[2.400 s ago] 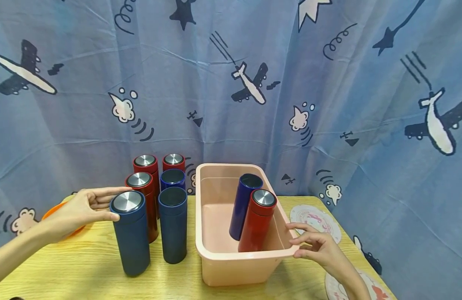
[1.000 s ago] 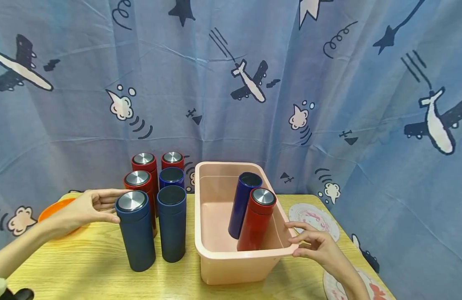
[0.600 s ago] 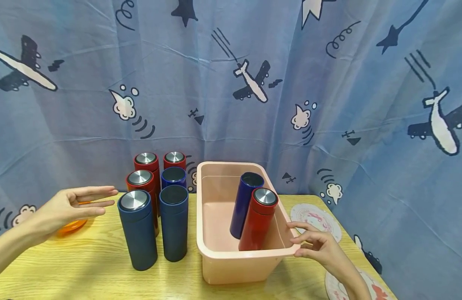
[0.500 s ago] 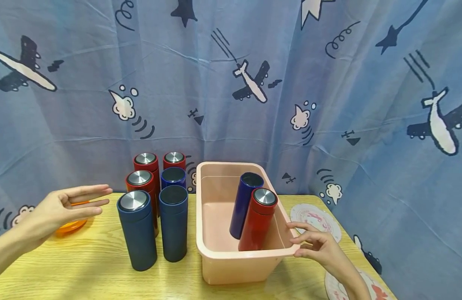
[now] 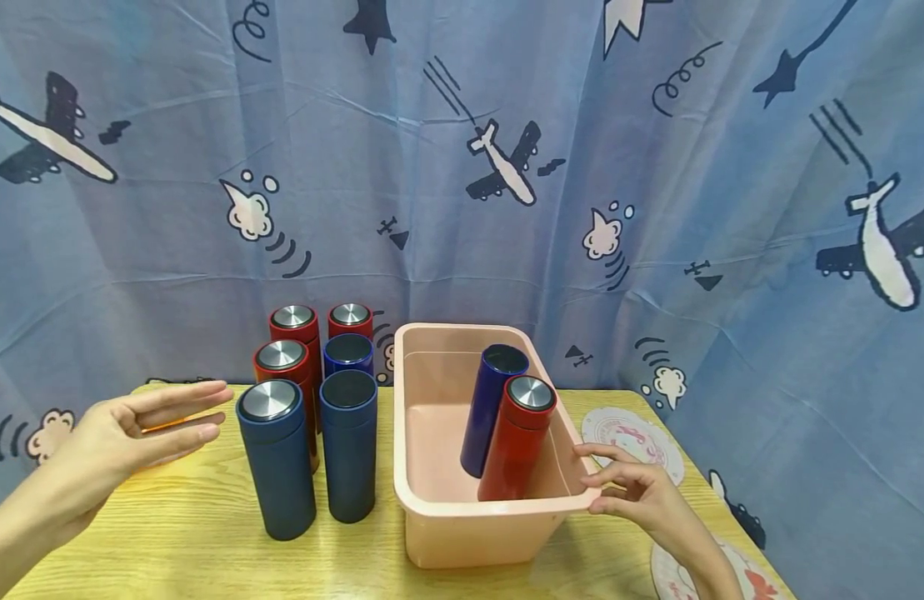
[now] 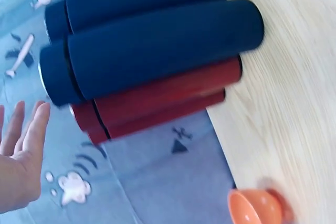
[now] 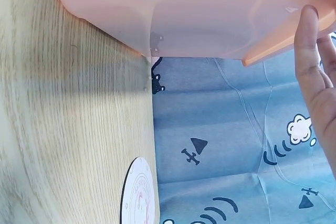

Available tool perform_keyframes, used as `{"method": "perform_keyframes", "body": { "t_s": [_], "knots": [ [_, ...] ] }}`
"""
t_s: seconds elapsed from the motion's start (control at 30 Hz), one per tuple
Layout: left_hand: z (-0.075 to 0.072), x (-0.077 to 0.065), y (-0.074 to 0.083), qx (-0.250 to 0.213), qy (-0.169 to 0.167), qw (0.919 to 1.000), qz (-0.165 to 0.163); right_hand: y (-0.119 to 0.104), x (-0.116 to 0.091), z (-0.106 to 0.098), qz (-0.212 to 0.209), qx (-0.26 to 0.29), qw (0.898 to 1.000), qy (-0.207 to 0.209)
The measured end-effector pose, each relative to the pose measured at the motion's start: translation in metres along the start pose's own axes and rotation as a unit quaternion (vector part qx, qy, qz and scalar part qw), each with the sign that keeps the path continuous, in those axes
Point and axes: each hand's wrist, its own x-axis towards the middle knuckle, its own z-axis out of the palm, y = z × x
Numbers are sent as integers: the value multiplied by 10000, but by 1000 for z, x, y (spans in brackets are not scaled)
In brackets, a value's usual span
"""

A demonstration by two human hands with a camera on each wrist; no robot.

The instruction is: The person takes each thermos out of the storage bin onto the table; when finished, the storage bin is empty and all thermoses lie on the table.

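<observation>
My left hand (image 5: 120, 437) is held with fingers extended, just left of a dark blue thermos flask (image 5: 276, 462) with a silver-topped lid, and holds nothing. A second dark blue flask (image 5: 349, 450) with a black top stands right beside it. Behind them are red flasks (image 5: 282, 358) and a bright blue one (image 5: 347, 352), partly hidden. My right hand (image 5: 641, 492) grips the right front rim of a pale pink plastic bin (image 5: 476, 533); the right wrist view has the thumb against its outside. Inside the bin lean a blue flask (image 5: 493, 412) and a red flask (image 5: 516, 442).
An orange bowl (image 6: 254, 205) sits on the wooden table (image 5: 207, 550) behind my left hand. Two round printed mats lie at the right, one behind (image 5: 632, 442) and one near my right forearm (image 5: 731, 575). A blue patterned curtain (image 5: 462, 167) hangs behind the table.
The silver-topped dark blue flask slid right and slightly back, against the group. My left hand then let go and drew back to the left. My right hand stays on the bin rim.
</observation>
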Motion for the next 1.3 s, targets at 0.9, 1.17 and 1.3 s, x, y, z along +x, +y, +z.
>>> {"method": "perform_keyframes", "body": {
  "t_s": [0.9,1.17,1.3],
  "knots": [
    [135,29,34,-1776,-1194,9767,-138,-2,4,1,201,11,9998,86],
    [174,51,44,-1967,-1450,9696,-89,0,1,0,70,32,10000,58],
    [195,62,45,-2170,-1628,9625,-42,1,0,0,-14,113,9999,-12]
  ]
}}
